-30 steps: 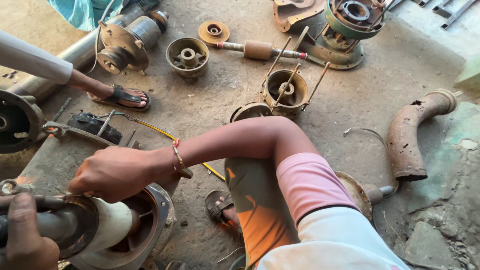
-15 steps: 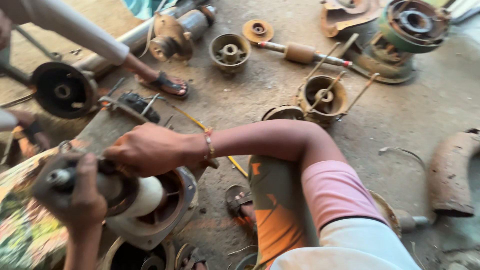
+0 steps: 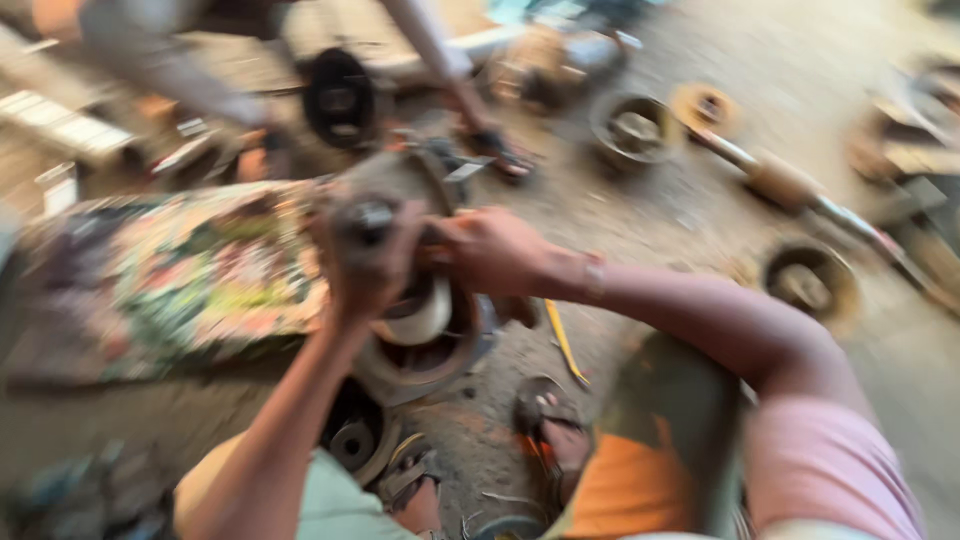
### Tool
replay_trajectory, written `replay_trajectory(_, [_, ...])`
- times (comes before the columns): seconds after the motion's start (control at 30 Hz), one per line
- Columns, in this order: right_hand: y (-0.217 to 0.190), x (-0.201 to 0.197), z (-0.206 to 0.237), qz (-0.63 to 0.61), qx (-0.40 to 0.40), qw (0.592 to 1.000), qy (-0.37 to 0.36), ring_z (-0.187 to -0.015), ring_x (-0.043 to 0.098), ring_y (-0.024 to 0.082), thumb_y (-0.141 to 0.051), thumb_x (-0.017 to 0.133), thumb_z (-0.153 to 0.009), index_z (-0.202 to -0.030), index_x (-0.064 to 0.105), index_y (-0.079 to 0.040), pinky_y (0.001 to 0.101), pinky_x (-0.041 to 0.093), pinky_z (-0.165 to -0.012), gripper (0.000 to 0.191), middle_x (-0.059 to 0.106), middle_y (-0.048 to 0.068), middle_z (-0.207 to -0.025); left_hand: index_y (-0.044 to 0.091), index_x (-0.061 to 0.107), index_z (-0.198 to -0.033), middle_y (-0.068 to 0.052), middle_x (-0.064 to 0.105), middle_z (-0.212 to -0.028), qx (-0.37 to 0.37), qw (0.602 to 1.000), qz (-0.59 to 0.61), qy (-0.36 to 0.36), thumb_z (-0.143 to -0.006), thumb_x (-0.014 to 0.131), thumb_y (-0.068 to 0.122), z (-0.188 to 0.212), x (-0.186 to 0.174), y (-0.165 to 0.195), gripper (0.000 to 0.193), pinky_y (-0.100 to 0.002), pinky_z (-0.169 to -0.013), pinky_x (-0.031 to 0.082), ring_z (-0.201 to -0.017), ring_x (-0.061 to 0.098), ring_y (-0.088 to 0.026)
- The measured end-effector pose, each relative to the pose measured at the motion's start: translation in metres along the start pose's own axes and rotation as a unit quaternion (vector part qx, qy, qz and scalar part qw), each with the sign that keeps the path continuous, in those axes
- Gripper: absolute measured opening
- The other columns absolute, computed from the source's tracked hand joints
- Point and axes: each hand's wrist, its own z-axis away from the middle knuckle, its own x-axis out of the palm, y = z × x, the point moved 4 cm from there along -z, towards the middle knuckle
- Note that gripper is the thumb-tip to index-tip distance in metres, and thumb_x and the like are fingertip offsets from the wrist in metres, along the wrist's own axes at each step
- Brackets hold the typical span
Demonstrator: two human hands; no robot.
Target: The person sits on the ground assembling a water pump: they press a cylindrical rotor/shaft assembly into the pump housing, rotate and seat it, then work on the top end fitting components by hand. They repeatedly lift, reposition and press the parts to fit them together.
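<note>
Blurred frame: left hand fingers clamped around shaft end of motor housing at frame centre; right hand, at 3 o'clock of it, grips same part. Likely risk: greasy metal slipping, heavy housing dropping toward sandalled foot at 5 o'clock.

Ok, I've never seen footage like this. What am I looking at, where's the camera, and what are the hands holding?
There is no robot here. A camera on a person's head looks down at their own two bare hands, and the picture is blurred by motion. The left hand grips the dark shaft end of a motor part, a round metal housing with a pale core. The right hand, with a bracelet at the wrist, holds the same part from the other side. It all sits low over a dusty floor strewn with other round housings, a yellow tool and a patterned cloth. Another person's sandalled foot shows at the top.
</note>
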Motion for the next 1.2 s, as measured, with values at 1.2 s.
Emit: replay_trajectory(1.2, [-0.006,-0.017,0.0,-0.086,-0.052,0.993,0.06,-0.068,0.065,0.04,-0.013,0.069,-0.089,-0.108,0.067,-0.008,0.0488,0.051,-0.061,0.02,0.065,0.017,-0.073,0.003,0.061,-0.075,-0.008,0.06,-0.063,-0.326,0.867,0.369,-0.079,-0.097,0.069,0.017,-0.019,-0.003,-0.019,0.027,-0.034,-0.054,0.044,-0.055,0.058,-0.014])
